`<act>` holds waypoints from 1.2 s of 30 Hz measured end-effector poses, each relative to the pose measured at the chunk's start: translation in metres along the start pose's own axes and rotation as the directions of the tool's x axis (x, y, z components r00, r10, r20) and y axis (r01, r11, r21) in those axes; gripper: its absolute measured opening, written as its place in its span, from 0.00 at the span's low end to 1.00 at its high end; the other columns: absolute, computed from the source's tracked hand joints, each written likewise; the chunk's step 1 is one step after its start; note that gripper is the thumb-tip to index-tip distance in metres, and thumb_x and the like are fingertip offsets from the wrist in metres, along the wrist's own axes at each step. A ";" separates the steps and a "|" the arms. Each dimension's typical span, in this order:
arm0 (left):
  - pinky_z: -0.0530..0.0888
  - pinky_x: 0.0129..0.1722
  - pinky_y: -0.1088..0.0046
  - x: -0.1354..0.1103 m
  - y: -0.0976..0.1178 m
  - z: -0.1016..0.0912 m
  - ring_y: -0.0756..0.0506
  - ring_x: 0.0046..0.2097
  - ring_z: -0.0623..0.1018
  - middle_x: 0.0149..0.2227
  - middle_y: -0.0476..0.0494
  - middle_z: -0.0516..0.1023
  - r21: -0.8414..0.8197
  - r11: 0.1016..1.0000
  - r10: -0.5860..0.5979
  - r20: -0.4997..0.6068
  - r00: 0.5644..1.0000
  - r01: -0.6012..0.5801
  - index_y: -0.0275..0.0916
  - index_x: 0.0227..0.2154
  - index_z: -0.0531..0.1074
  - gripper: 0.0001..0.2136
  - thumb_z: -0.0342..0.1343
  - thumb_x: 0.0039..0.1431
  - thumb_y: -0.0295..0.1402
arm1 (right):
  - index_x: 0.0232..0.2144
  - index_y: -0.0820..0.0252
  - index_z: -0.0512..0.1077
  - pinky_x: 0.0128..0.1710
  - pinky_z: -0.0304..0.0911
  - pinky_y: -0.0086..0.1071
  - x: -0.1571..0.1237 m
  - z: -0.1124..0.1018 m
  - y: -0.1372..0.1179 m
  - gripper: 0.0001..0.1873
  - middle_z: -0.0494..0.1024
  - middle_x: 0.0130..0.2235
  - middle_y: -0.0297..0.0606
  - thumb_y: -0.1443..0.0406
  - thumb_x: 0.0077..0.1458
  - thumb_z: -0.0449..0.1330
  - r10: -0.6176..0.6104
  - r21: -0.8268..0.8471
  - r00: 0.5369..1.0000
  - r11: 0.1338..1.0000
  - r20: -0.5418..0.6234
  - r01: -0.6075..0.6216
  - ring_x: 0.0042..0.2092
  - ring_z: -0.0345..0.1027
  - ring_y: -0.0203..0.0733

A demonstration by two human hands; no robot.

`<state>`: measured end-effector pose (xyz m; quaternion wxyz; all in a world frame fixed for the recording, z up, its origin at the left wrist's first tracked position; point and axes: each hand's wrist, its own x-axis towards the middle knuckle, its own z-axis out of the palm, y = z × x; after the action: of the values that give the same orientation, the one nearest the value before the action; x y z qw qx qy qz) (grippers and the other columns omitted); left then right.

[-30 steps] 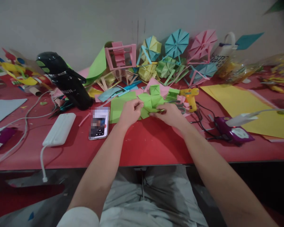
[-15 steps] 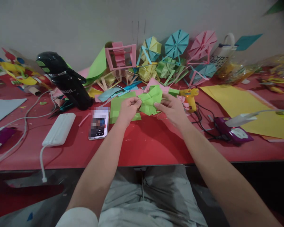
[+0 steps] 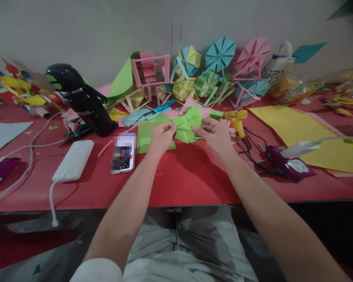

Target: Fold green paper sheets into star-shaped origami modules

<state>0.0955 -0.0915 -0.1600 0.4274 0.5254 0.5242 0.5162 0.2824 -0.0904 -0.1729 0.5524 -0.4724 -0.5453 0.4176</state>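
Observation:
A folded piece of green paper (image 3: 188, 124), creased into several flaps, is held up between my two hands over the red table (image 3: 182, 184). My left hand (image 3: 162, 136) pinches its left edge between thumb and fingertips. On the opposite side, my right hand (image 3: 213, 135) grips the right edge, thumb in front and fingers partly hidden behind. Beneath and to the left lies a flat green sheet (image 3: 144, 135). A yellow glue gun (image 3: 237, 120) rests just right of my right hand. Left of my left forearm lies a phone (image 3: 128, 154) with its screen lit and partly blurred.
Folded paper wheels on stands, among them a blue one (image 3: 220, 53) and a pink one (image 3: 253, 56), line the wall. A black bottle (image 3: 82, 102) stands left, behind a white power bank (image 3: 73, 160). At right are a purple power strip (image 3: 288, 162) and yellow sheets (image 3: 308, 137).
Hardly anything differs. Both hands keep their hold on the green paper, with only a very slight shift in the view.

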 end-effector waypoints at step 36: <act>0.76 0.44 0.67 -0.004 0.000 0.003 0.44 0.41 0.80 0.39 0.41 0.82 -0.008 1.000 0.019 -0.025 1.000 -0.019 0.35 0.37 0.78 0.14 0.70 0.47 0.33 | 0.38 0.58 0.74 0.38 0.74 0.40 -0.004 0.009 0.001 0.30 0.79 0.31 0.35 0.48 0.38 0.75 -0.005 0.004 0.999 1.000 0.037 0.005 0.31 0.73 0.39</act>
<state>0.0993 -0.0948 -0.1604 0.4182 0.5221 0.5221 0.5290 0.2736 -0.0940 -0.1751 0.5444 -0.4620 -0.5557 0.4260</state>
